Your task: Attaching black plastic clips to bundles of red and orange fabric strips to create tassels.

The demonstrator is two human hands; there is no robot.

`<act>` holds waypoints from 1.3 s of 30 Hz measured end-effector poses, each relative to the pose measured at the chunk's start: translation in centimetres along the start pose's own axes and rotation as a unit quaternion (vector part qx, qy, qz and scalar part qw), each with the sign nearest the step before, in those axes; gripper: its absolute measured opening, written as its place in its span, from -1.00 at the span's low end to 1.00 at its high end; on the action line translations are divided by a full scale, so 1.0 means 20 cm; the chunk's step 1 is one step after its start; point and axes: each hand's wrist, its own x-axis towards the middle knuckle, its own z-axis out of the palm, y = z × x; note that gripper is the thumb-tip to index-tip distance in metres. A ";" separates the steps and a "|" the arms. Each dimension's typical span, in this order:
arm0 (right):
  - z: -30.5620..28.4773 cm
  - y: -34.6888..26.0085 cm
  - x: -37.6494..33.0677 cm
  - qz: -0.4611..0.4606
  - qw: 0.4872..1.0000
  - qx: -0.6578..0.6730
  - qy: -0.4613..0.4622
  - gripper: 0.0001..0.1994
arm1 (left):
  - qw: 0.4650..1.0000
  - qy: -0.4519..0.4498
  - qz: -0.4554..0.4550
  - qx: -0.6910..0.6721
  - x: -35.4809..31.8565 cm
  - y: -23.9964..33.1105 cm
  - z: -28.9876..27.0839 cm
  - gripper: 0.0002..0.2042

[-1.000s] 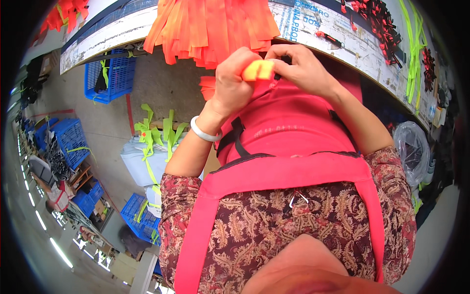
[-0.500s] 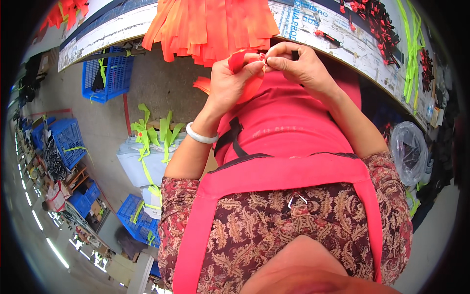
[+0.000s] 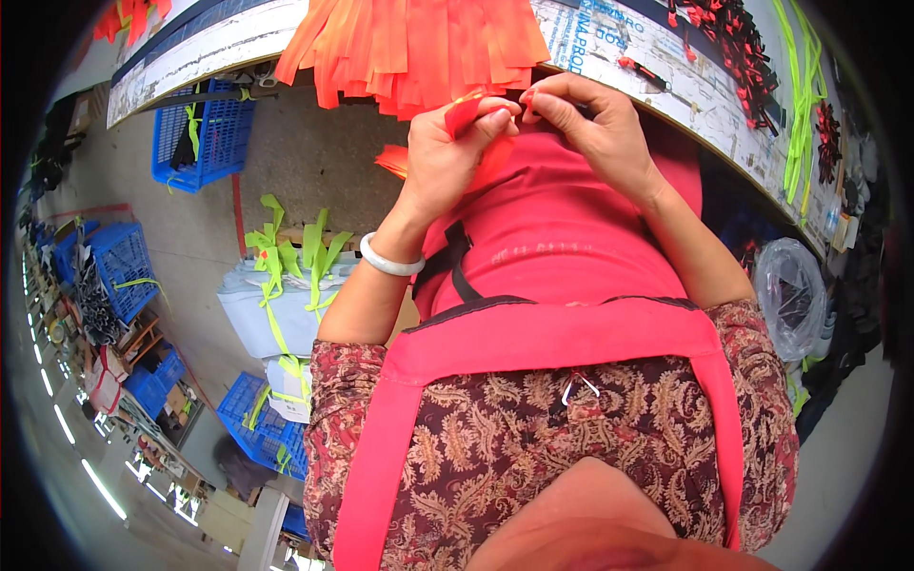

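Note:
My left hand [image 3: 440, 160] is closed in a pinch over the lap, just in front of the table edge. An orange-red ribbon strip [image 3: 463, 115] is gripped between its thumb and fingers, and an orange strip end [image 3: 391, 160] shows past the wrist side. My right hand [image 3: 602, 135] is a short gap away, thumb and forefinger pinched on a small red piece [image 3: 528, 98] whose kind is too small to tell. Beyond both hands, a thick row of orange ribbon strips [image 3: 409, 48] hangs over the edge of the worn white table [image 3: 700, 112].
Small black-and-red pieces [image 3: 738, 52] are heaped on the table's right, beside yellow-green strips [image 3: 805, 105]. One red-and-black piece [image 3: 644, 72] lies alone. Blue crates [image 3: 219, 143] and a pale-blue stack [image 3: 262, 314] stand at left; a clear plastic bag [image 3: 790, 295] is at right.
My hands, touching at the fingertips half a second ago, are now slightly apart. The right hand has moved a little right, the small red piece in its pinch; the left keeps the ribbon.

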 end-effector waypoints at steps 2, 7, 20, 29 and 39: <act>-0.01 -0.03 0.00 -0.025 0.999 -0.040 0.012 -0.83 | 1.000 0.007 -0.004 -0.017 0.00 0.00 -0.01 -0.84; 0.02 0.03 -0.01 0.003 0.999 -0.042 -0.003 -0.83 | 0.998 0.009 -0.025 -0.061 0.00 0.02 0.04 -0.87; 0.06 0.03 -0.05 -0.015 0.995 -0.094 0.016 -0.82 | 0.979 0.076 -0.122 -0.145 -0.01 -0.06 0.04 -0.85; 0.04 -0.06 -0.03 0.037 0.997 0.065 0.034 -0.86 | 0.990 0.053 -0.070 -0.111 0.00 -0.06 0.03 -0.85; 0.02 -0.09 -0.04 0.045 0.996 0.054 0.058 -0.84 | 0.997 0.013 -0.070 -0.028 -0.01 0.01 0.01 -0.86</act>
